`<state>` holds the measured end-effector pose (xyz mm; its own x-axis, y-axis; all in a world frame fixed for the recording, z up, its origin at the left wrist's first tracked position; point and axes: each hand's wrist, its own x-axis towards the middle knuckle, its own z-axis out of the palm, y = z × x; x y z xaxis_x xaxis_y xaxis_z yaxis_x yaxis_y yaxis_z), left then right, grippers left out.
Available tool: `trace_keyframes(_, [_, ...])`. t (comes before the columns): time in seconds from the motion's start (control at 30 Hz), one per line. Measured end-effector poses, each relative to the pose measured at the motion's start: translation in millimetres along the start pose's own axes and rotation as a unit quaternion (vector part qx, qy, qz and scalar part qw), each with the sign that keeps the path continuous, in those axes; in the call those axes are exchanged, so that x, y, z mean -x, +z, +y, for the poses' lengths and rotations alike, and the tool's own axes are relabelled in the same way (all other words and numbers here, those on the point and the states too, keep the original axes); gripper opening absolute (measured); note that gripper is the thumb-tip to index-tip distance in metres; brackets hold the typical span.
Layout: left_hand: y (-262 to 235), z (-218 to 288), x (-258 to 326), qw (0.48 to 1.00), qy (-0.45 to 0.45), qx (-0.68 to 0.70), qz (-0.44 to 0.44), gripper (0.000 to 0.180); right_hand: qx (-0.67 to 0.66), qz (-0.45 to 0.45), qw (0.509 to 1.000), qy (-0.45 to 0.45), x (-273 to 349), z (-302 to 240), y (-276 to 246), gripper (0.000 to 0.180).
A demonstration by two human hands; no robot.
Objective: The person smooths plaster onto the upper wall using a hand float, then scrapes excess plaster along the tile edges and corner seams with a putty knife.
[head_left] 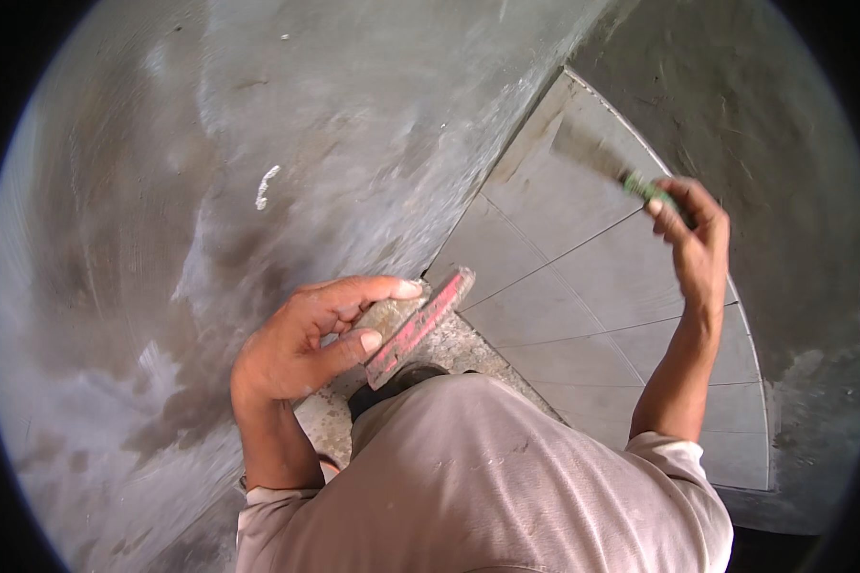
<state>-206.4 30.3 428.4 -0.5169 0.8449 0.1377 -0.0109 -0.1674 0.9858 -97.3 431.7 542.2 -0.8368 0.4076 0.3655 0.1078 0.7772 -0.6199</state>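
Observation:
My left hand (291,339) is closed on a small block (419,329) with a tan-grey back and a pink-red layer along its dirty face, perhaps a hand float. Thumb and fingers pinch its back over the near corner of the floor. Out to the right, my right hand (699,239) grips a green-handled scraper (643,188). Its flat, wide blade is smeared by motion above the upper pale grey tiles (583,258). I cannot tell whether the blade touches them. The tiles form a fan-shaped patch with thin dark joints and a curved outer edge.
A grey plastered wall (287,124), streaked and damp-looking, runs along the left side of the tiles. Dark grey cement (736,105) lies beyond their curved edge. Rough speckled floor (473,346) shows by a dark shoe at my feet.

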Motion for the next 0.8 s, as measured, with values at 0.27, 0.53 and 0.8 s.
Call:
trace_keyframes(0.27, [9,-25,-29,0.988,0.069,0.130,0.048,0.061,-0.291,-0.087,0.953,0.026,82,23,7,0.021])
trace_keyframes(0.53, [40,-37,-65,0.964,0.077,0.253,0.025,0.066,-0.309,-0.081,0.948,0.015,88,40,5,0.020])
trace_keyframes(0.8, [48,-41,-75,0.970,0.062,0.234,0.002,0.065,-0.256,-0.069,0.964,-0.020,84,52,1,0.019])
